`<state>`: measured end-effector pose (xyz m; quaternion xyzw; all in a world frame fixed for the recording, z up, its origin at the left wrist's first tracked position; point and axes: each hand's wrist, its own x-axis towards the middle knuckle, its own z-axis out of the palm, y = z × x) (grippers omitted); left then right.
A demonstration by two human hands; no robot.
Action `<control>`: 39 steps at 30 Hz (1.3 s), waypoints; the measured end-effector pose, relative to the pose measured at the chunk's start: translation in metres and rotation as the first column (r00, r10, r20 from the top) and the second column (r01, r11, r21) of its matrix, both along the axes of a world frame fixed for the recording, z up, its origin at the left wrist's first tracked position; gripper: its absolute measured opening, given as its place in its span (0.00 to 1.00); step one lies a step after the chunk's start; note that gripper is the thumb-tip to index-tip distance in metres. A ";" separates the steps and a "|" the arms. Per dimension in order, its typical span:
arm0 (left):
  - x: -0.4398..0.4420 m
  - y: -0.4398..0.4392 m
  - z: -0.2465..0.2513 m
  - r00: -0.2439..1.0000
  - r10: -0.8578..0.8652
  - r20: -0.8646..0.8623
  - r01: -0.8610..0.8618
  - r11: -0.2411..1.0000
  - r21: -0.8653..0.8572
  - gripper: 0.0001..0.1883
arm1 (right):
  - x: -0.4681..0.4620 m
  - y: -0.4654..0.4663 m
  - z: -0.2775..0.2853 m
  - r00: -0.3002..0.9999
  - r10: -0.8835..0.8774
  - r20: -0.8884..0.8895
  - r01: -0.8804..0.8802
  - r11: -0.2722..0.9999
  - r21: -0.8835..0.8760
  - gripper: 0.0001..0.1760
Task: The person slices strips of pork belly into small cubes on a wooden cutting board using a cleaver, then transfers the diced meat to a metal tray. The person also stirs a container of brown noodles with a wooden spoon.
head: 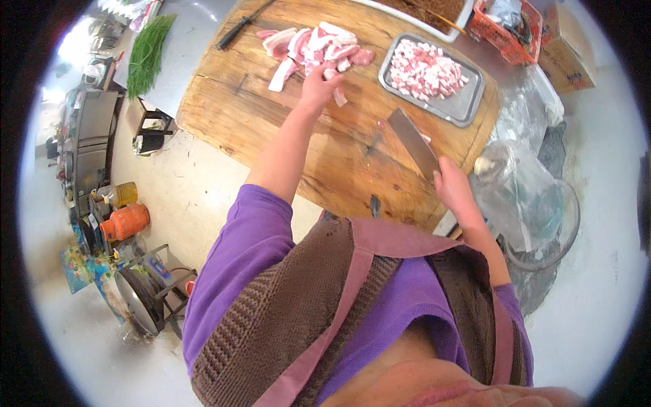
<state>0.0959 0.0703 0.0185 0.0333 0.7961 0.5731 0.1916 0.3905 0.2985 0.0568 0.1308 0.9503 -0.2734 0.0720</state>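
My left hand (320, 87) is at the near edge of a pile of raw pork belly strips (318, 46), with a small strip of pork (339, 96) hanging below its fingers. My right hand (451, 184) grips a cleaver (413, 141), whose broad blade points away from me over the wooden chopping board (325, 147). A scrap of meat shows beside the blade's right edge. Right of the pile, a grey metal tray (460, 108) holds diced pork (424, 68) heaped toward its far side.
A dark-handled tool (238, 33) lies at the board's far left. Beyond the tray stand a white-rimmed container (452, 34) and an orange plastic basket (503, 38). Clear plastic bags (519, 193) bulge on the right. Long green vegetables (148, 56) lie on a metal table at left.
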 end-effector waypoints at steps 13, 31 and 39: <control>0.156 0.022 -0.041 0.310 -0.670 -0.674 0.461 0.726 -0.510 0.23 | -0.017 -0.003 -0.003 0.993 0.056 0.107 -0.059 0.998 0.028 0.10; 0.150 0.020 -0.054 0.379 -0.554 -0.741 0.410 0.819 -0.402 0.14 | -0.035 0.004 0.015 0.902 0.306 0.306 -0.328 0.945 0.022 0.17; 0.147 0.022 -0.048 0.340 -0.590 -0.733 0.425 0.791 -0.439 0.12 | -0.064 -0.022 -0.018 0.973 0.228 -0.028 -0.228 0.974 0.006 0.18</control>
